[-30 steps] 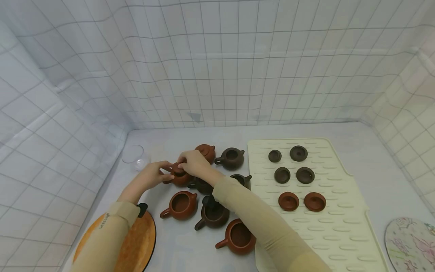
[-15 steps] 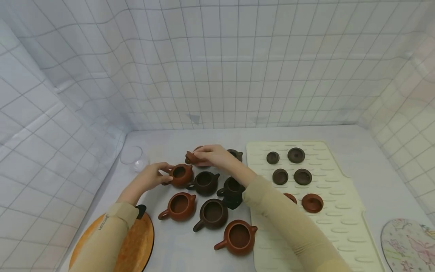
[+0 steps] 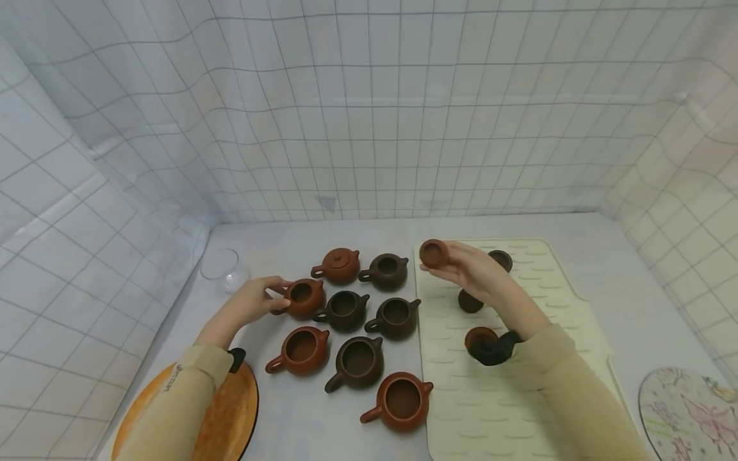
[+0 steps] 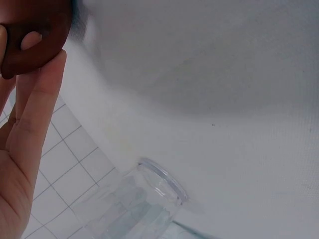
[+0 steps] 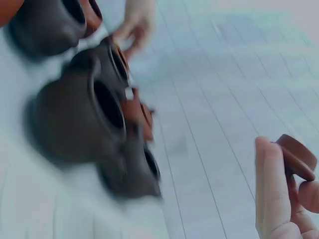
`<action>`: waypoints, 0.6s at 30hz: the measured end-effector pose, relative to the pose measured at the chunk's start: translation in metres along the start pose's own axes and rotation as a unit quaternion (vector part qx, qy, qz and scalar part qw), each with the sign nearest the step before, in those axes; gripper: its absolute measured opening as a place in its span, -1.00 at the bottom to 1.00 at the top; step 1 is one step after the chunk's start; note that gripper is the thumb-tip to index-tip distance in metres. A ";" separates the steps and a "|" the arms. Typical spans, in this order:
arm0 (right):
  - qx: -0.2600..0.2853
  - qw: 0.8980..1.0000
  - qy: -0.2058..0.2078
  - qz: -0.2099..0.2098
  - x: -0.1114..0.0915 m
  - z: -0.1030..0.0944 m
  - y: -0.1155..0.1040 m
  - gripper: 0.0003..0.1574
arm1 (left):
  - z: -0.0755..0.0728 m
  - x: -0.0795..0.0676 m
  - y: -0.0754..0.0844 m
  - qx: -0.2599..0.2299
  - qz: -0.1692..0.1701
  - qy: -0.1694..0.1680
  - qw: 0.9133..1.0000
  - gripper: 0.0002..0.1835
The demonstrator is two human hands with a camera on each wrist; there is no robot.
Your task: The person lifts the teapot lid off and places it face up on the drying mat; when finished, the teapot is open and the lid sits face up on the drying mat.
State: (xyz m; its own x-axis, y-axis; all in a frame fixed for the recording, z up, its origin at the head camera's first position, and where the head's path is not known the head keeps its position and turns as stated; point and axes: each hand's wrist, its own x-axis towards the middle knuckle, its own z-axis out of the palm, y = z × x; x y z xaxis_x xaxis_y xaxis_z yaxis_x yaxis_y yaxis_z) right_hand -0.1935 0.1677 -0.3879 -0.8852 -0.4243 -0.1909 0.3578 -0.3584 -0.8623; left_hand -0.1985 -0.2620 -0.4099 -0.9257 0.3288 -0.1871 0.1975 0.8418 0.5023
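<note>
My left hand (image 3: 254, 301) grips a small red-brown clay teapot (image 3: 311, 302) by its handle side; the teapot's top is uncovered. In the left wrist view its looped handle (image 4: 46, 50) lies between the fingers. Over the back left of the cream mat, my right hand (image 3: 478, 272) pinches a red-brown teapot lid (image 3: 434, 253), raised with its hollow underside toward the head camera. The right wrist view has the same lid (image 5: 299, 158) between thumb and fingers. Behind the held teapot stands a lidded red teapot (image 3: 340, 266).
Several lidless teapots, dark brown like this one (image 3: 357, 363) or red (image 3: 402, 402), stand close together. On the cream mat (image 3: 467, 416) lie several lids, partly hidden by my right arm. A clear glass (image 4: 144, 199), an orange round board (image 3: 233, 416) and a floral disc (image 3: 688, 410) flank them.
My right hand has lifted the lid off the red teapot and carried it right, across the other teapots, to above the mat. The left hand keeps its hold on the teapot.
</note>
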 end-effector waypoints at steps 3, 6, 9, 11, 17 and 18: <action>0.034 0.999 0.016 -0.011 -0.019 -0.029 -0.010 -0.71 | -0.001 0.000 -0.001 0.000 -0.001 0.001 1.000 -0.58; 0.067 0.997 0.025 -0.029 -0.037 -0.059 -0.020 -0.71 | -0.003 0.000 -0.002 0.000 0.000 0.002 1.000 -0.58; 0.100 0.993 0.030 -0.053 -0.052 -0.087 -0.027 -0.62 | -0.004 0.000 -0.002 0.003 0.000 -0.001 1.000 -0.57; 0.128 0.989 0.040 -0.065 -0.060 -0.105 -0.031 -0.62 | -0.004 0.000 -0.002 0.006 -0.001 -0.004 1.000 -0.56; 0.085 0.990 0.089 -0.066 -0.069 -0.145 -0.030 -0.77 | -0.002 0.002 0.000 0.007 0.000 -0.008 1.000 -0.57; 0.062 0.991 0.096 -0.062 -0.068 -0.150 -0.029 -0.78 | -0.001 0.002 0.000 0.008 0.000 -0.009 1.000 -0.57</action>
State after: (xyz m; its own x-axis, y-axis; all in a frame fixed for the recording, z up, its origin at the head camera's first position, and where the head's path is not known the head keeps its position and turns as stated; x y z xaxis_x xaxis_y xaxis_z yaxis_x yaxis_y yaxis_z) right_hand -0.1880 0.3321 -0.4204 -0.9607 -0.2083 -0.1837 0.2663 -0.5030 -0.8222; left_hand -0.2010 -0.2616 -0.4092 -0.9196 0.3368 -0.2021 0.2029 0.8479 0.4897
